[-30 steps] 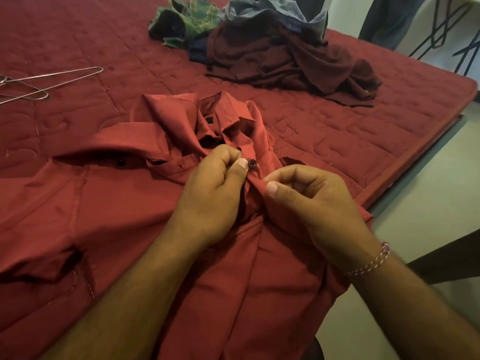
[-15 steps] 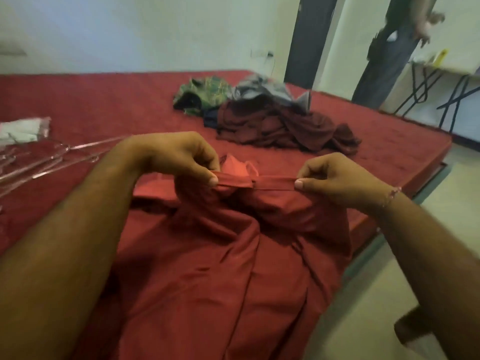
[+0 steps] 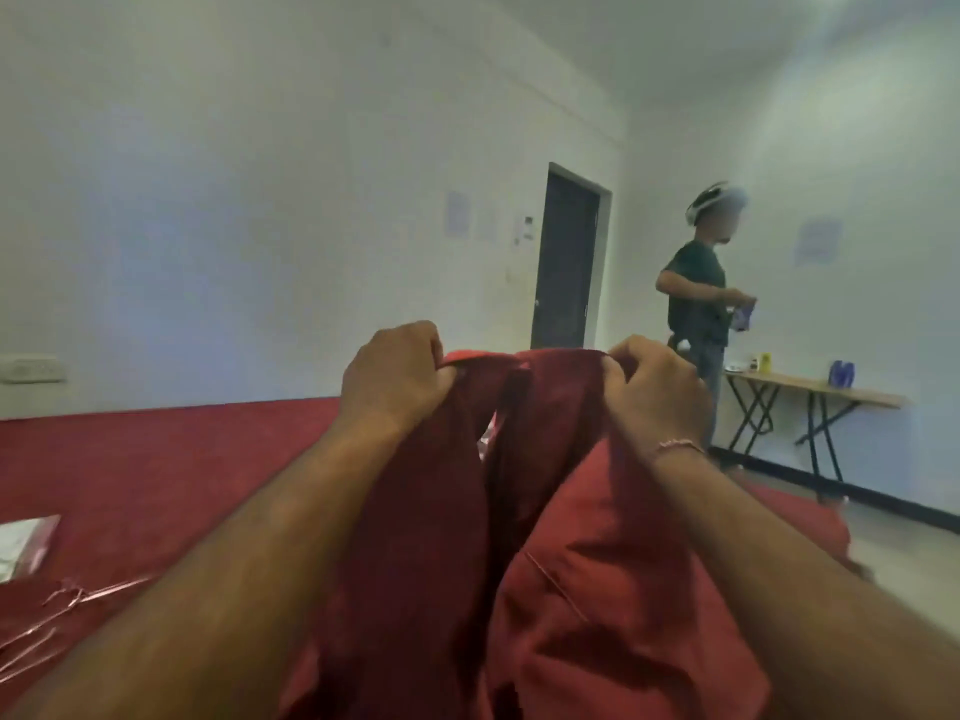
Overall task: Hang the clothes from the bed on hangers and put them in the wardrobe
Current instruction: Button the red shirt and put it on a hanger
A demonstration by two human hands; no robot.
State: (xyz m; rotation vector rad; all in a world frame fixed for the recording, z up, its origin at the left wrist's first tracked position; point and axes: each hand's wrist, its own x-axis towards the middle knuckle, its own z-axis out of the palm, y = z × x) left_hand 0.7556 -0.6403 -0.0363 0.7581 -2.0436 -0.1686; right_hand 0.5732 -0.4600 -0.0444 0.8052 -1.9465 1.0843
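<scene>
Red shirt (image 3: 597, 589) gripped by left hand (image 3: 395, 376) and right hand (image 3: 654, 392) (fingers curled).

A plain bedroom: a wide bed (image 3: 156, 459) under a red quilted cover fills the lower left of the frame. Bare white walls, a dark door (image 3: 566, 262) at centre and a folding table (image 3: 810, 394) at right surround it.

Both forearms come up from the bottom corners bare, no sleeves showing anywhere along them. The left hand (image 3: 397, 374) wears nothing: no ring, no watch, no band. On the wrist of the right hand (image 3: 657, 392) sits a thin bracelet (image 3: 679, 445), pale pink, made of small beads or links, blurred too soft to tell which.
</scene>
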